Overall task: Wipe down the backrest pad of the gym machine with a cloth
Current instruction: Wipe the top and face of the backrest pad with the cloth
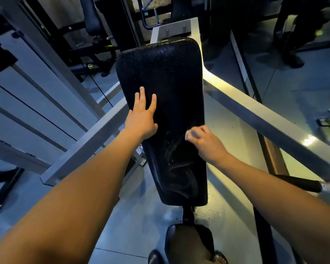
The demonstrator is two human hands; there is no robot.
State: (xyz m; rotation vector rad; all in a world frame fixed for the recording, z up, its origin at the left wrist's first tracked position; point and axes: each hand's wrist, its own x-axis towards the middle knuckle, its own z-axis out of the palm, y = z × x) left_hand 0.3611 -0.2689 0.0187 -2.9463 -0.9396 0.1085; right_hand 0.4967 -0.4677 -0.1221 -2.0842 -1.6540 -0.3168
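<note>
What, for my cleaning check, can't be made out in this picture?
Head view only:
Cloth: motion-blurred, mostly covered by the right hand gripping it.
Backrest pad: part lies under the flat left hand; dim light hides whether it is clean.
Handle at right: its end is blurred and cut by the edge.

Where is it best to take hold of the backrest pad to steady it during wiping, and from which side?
Probably its left long edge, about mid-length, coming from the left. The backrest pad is a narrow slab with that edge free, the left hand lies flat near it, and the right hand holds the cloth at the right edge.
</note>
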